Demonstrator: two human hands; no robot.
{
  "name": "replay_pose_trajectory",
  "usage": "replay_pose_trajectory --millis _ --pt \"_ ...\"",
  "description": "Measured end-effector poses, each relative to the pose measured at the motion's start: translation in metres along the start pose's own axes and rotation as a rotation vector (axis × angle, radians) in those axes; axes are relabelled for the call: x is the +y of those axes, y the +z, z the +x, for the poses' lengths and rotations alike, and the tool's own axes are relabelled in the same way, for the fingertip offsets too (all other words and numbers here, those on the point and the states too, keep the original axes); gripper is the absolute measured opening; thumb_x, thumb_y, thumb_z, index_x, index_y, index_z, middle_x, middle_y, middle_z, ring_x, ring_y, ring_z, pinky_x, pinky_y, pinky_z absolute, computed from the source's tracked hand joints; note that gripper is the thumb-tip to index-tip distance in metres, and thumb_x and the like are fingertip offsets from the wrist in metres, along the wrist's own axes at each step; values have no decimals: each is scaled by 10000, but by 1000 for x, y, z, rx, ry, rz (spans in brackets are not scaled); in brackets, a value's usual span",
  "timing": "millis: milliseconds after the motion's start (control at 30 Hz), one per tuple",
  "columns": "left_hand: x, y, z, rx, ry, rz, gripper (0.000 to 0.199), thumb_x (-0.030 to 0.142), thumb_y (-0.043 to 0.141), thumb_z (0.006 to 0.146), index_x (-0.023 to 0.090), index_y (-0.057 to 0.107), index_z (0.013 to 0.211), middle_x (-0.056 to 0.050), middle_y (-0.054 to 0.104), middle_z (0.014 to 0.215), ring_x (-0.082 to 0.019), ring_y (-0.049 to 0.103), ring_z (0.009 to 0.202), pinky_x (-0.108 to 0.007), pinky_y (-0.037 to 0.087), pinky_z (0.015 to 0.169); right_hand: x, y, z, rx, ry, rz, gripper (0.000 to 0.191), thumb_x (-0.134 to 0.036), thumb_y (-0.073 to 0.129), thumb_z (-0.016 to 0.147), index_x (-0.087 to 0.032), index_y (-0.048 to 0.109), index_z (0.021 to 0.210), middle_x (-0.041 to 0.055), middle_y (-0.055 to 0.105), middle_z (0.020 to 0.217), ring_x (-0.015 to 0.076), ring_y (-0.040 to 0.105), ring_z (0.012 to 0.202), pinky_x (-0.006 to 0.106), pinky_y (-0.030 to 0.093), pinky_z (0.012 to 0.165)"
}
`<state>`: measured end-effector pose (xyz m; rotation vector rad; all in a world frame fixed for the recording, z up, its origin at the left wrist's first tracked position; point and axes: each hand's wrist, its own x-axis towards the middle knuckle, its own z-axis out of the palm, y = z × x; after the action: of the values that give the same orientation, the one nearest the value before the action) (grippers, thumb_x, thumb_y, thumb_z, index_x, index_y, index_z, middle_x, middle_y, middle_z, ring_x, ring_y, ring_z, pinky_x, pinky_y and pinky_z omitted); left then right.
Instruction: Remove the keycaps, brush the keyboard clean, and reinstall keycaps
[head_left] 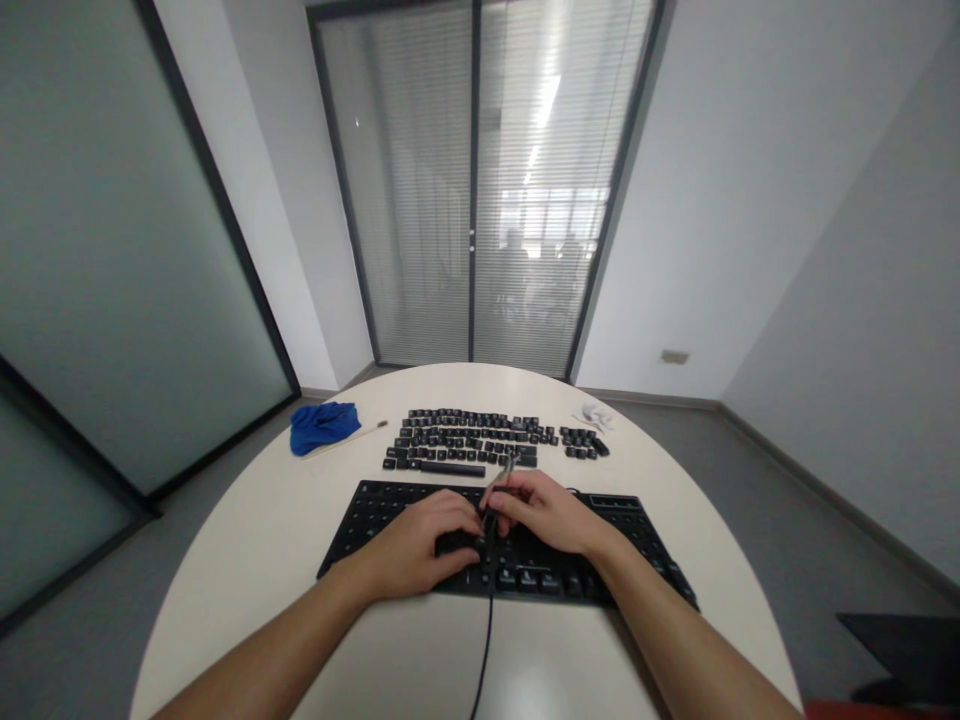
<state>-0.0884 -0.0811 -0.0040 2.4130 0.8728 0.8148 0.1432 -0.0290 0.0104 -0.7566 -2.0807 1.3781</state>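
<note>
A black keyboard [375, 515] lies on the table under both hands, many of its keys taken off on the left part and some keys still along its front right edge. My right hand [544, 508] is closed around a slim metallic tool [510, 465] whose shiny end points up and away; its exact kind is hard to make out. My left hand [427, 540] rests on the keyboard, thumb and fingers curved but apart, fingertips close to the right hand's. A black cable [487, 640] runs from the keyboard's middle toward me.
Behind the keyboard, loose black keycaps [465, 437] lie in rows, with a smaller group of keycaps [583, 443] to the right. A blue cloth [324, 427], a thin brush [360, 433] and a crumpled white item [596, 415] lie on the round table [247, 560].
</note>
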Motion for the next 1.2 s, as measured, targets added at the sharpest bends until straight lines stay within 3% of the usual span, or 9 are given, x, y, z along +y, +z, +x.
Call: replay_pose_trajectory --millis 333,600,800,967,1200 --pt "-2 4 -1 141 -217 -23 242 153 584 871 221 655 1093 -55 705 1107 -226 642 1036 -383 491 949 -10 5 4 152 -60 -88 388 -514 583 952 -156 728 912 32 711 720 160 648 691 265 499 677" --pt "-5 1 1 178 -269 -53 249 235 634 864 214 668 1110 -53 716 1104 -232 651 1034 -390 484 963 -8 -2 5 252 -31 -118 374 -527 661 883 -167 740 819 48 727 730 183 660 677 294 508 645" --pt "-2 1 5 295 -348 -160 181 243 596 869 188 647 1035 -52 717 1004 -217 670 955 -387 511 923 -4 -12 5 304 -38 71 323 -493 759 790 -193 689 885 32 735 792 196 695 746 339 544 733" --pt "-5 1 4 338 -386 -336 274 302 549 930 199 610 1176 -61 713 1053 -217 687 997 -393 524 936 -1 -11 4 310 -14 73 287 -438 791 765 -200 631 785 29 736 784 193 687 738 338 530 710" --pt "-8 3 3 384 -401 -382 357 329 597 911 193 571 1240 -77 707 1111 -213 691 1002 -390 518 952 0 -6 7 340 -41 97 261 -413 764 800 -200 631 873 31 741 809 201 703 771 359 540 760"
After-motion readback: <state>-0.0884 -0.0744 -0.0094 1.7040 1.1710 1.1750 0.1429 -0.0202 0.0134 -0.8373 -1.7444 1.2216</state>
